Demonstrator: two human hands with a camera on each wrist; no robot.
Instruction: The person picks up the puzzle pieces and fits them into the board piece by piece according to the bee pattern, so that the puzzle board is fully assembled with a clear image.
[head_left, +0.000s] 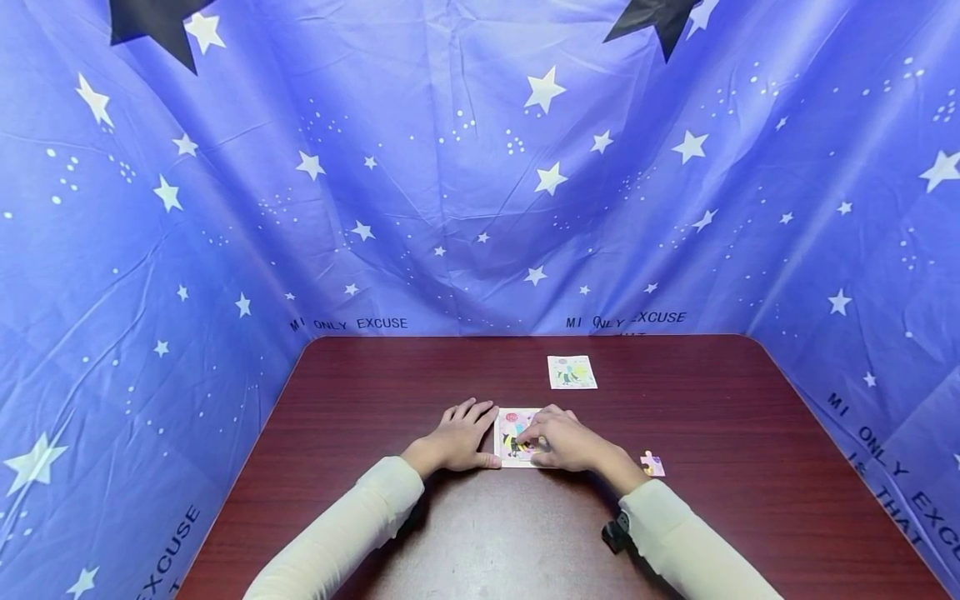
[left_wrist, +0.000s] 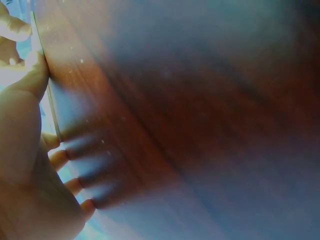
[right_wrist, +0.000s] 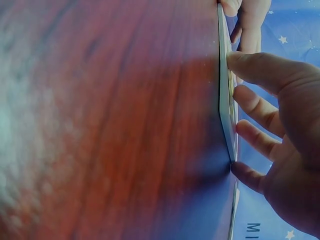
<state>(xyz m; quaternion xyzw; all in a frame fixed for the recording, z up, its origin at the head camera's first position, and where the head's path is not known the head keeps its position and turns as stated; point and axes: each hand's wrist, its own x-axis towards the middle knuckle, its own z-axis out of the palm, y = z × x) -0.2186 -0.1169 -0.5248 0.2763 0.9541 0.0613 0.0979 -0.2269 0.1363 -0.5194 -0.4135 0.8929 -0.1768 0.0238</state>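
A square jigsaw puzzle (head_left: 517,429) with a bee picture and pale border lies on the table. My left hand (head_left: 461,437) rests flat at its left side, fingers spread and thumb touching the lower left corner. Over the puzzle's right part, my right hand (head_left: 566,440) presses its fingertips on the picture. In the right wrist view, the right fingers (right_wrist: 257,107) touch the top of the thin board (right_wrist: 226,100), which is seen edge-on. The left thumb (left_wrist: 35,75) meets the board edge in the left wrist view. My right hand hides part of the picture.
A loose jigsaw piece (head_left: 652,464) lies right of my right forearm. Behind the puzzle is a square picture card (head_left: 572,372) with a similar bee. The dark red wooden table (head_left: 360,375) is bordered by blue star-patterned cloth (head_left: 450,208) on three sides.
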